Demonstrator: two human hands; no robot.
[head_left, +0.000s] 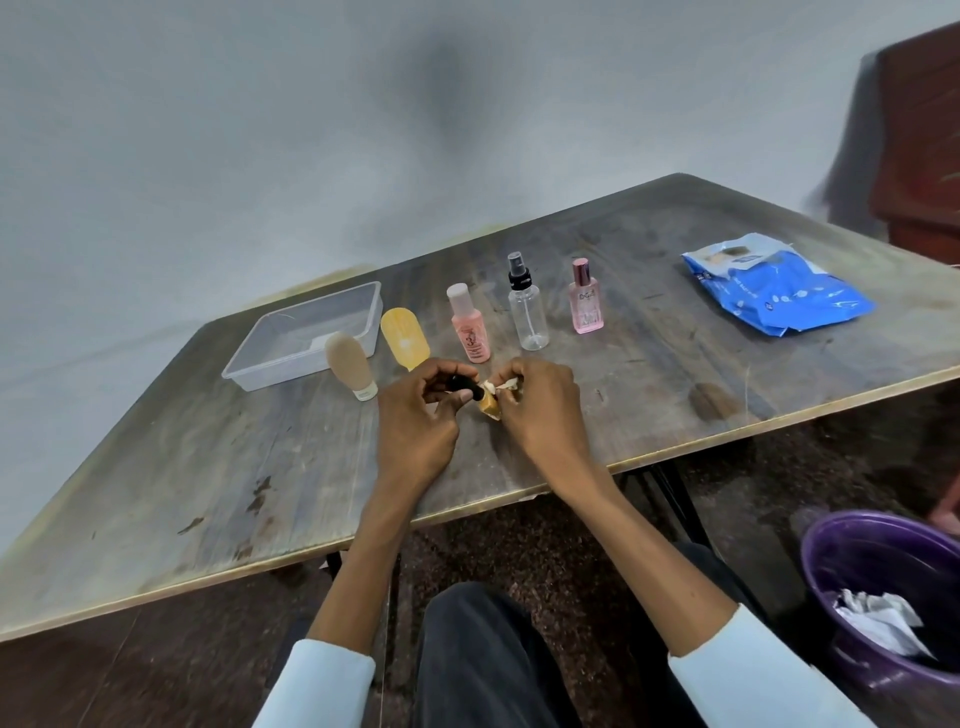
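Work centres on two hands meeting low over the worktop (675, 312), in the middle of the frame. The left hand (415, 421) is curled round a small amber bottle (490, 406), with fingers and thumb closed near its black cap (461, 385). That leaves the glass body jutting out, tilted, toward the other hand. The right hand (540, 410) has its fingers bunched tight on a scrap of white wipe (503, 385), pressed against the bottle's shoulder. To me it reads as a wipe-down: one hand steadies, the other rubs. Whether the bottle's base touches the wood I cannot tell.

Just behind the hands stands a loose row, each piece apart from the next:
- a beige tube (345, 364) upright on its cap
- a yellow tube (405, 335), its lower end hidden by the left hand
- a pink bottle (470, 325)
- a clear spray bottle (527, 306)
- a pink perfume bottle (587, 304)

Lined up like that, they seem set out to be taken one at a time. A clear plastic tray (291, 371) sits at the left end of the row, beside the beige tube, and is likely meant to take the pieces.

A blue pack of wipes (774, 293) lies toward the upper right, on the wiping hand's side. A purple bin (831, 561) stands on the floor at the lower right with crumpled tissues (878, 618) inside, handy for dropping a spent wipe.
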